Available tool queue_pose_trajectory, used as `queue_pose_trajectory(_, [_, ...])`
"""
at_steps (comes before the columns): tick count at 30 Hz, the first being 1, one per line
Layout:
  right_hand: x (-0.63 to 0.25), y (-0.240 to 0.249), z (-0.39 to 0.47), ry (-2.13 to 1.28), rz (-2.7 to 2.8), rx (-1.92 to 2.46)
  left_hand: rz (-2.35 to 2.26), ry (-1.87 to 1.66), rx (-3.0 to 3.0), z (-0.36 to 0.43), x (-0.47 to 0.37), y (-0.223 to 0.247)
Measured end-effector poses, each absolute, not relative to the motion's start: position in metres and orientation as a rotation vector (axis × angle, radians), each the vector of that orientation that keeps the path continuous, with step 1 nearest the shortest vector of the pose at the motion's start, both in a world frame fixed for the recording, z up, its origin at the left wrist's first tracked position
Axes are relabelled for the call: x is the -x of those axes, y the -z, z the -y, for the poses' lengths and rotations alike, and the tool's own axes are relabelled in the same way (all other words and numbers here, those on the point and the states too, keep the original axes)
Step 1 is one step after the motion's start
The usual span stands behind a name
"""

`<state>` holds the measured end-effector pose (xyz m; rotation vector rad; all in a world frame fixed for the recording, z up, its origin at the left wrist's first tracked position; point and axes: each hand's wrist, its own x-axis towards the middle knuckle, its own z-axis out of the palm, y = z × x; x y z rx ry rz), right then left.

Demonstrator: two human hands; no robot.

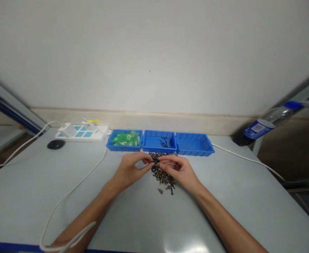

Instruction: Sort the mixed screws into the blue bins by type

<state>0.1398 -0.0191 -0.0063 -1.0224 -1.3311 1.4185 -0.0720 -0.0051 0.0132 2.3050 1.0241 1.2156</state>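
Note:
A heap of dark and brassy screws [164, 178] lies on the table, with a few loose pieces at its near edge. Over its left side is my left hand [132, 171], thumb and fingers drawn together in a pinch. My right hand [180, 171] covers the right part of the heap, its fingertips closed and almost meeting those of the left. Whatever sits between the fingertips is too small to make out. Just behind the heap, the middle blue bin [151, 142] holds several dark screws [165, 143] toward its right end.
Left of the middle bin, a blue bin [124, 149] holds green and clear plastic pieces [126, 138]. Another blue bin [194, 143] stands right. A white power strip [99, 135], black disc [56, 144] and white cable [72, 189] lie left. A dark-drink bottle [260, 128] leans far right.

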Motion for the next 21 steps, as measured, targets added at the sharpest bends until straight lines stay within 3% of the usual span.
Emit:
queue_pose_trajectory(12, [-0.144, 0.007, 0.019, -1.525, 1.239, 1.031, -0.914, -1.187, -2.336, 0.007, 0.070, -0.012])
queue_pose_trajectory(21, [-0.148, 0.013, 0.013, -1.330, 1.080, 1.024, -1.143, -0.676, -2.573, -0.007, 0.087, 0.011])
